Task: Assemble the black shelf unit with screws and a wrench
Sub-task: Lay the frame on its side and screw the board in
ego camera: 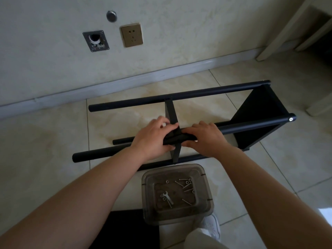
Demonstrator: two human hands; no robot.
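Nowhere is any readable writing visible. Just beyond the clear bin (177,215) holding screws (186,185) and wrench (167,196), the black shelf unit (258,112) lies sideways; left hand (152,139) and right hand (206,137) curl around its near pole (177,138), beside the middle panel (171,112).

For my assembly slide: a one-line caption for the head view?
Both hands, left hand and right hand, grip a pole of the black shelf unit above the screw tub.

We see: wall socket (132,35) | metal wall plate (96,40) with hole | round wall fitting (111,16) | baseboard (125,81) | tiled floor (45,137)
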